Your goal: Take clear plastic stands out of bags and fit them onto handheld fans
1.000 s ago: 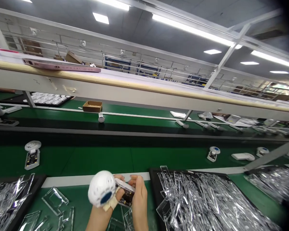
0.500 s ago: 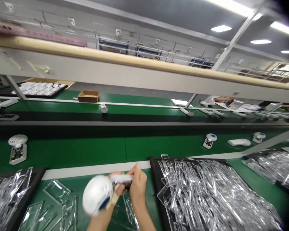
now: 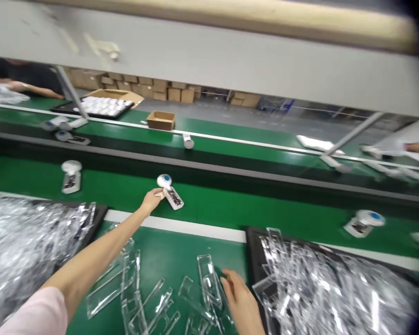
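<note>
Circuitry [image 3: 175, 199] lies bare, so far uncovered, in the white round-headed device [image 3: 165, 181] our left hand [image 3: 154, 199] pinches at eight o'clock, seemingly against the green conveyor belt [image 3: 218, 204]. Our right hand [image 3: 240, 300], half-spread at five o'clock, is beside clear plastic frames [image 3: 212, 284] remaining loose.

Left hand [image 3: 152, 201], mid-frame left of center, gripping white device [image 3: 173, 198] with blue-centered round head, circuit board exposed, over green belt [image 3: 223, 204]. Right hand [image 3: 242, 301], lower center-right, fingers spread from thumb, beside loose clear frames [image 3: 209, 281]. Right tray [image 3: 253, 251], lower right, heaped with clear pieces. Cardboard box [image 3: 161, 123], upper left of center.
</note>
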Available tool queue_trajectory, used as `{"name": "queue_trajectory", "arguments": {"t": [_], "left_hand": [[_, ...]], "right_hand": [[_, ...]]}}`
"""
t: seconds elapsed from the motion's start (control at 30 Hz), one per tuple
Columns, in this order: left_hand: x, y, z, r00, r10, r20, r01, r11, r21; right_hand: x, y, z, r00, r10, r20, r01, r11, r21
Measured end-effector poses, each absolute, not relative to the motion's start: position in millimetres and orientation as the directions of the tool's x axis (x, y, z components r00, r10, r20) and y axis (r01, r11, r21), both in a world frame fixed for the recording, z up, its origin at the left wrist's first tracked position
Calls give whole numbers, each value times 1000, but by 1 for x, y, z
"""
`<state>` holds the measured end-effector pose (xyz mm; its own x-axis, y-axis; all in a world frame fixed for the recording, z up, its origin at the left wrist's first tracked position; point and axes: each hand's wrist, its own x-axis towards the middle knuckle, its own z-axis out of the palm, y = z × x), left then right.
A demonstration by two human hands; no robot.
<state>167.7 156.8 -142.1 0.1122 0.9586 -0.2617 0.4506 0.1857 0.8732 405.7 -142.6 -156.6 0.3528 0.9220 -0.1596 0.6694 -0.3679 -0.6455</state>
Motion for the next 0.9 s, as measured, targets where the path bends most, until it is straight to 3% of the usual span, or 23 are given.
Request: {"name": "queue_trajectory", "arguments": {"t": [0.1,0.2,0.3,0.47,0.7,0.9], "left_hand": [[101,145,-129,240,957,-165,664,-38,747],[43,119,-119,398,899,-182,796,-240,556],[13,95,-123,527,819,-225,814,-411,411],[15,85,-135,602,768,-216,792,-541,282],[25,91,-113,557,814,-164,802,-477,359],[28,46,-89,304,939,-163,792,-154,590]], "right_hand": [[401,-144,-175,296,940,-168,735,-336,-589],[388,-134,-183,278,950,-146,795,-312,-519],[377,-124,-184,285,945,-159,810,-326,-488],[377,-115,-182,335,919,-209,715,-392,-579],[384,-111,-169,340,919,-198,675,-385,-630],[384,-118,-148,358,911,-205,601,-393,-696]]}}
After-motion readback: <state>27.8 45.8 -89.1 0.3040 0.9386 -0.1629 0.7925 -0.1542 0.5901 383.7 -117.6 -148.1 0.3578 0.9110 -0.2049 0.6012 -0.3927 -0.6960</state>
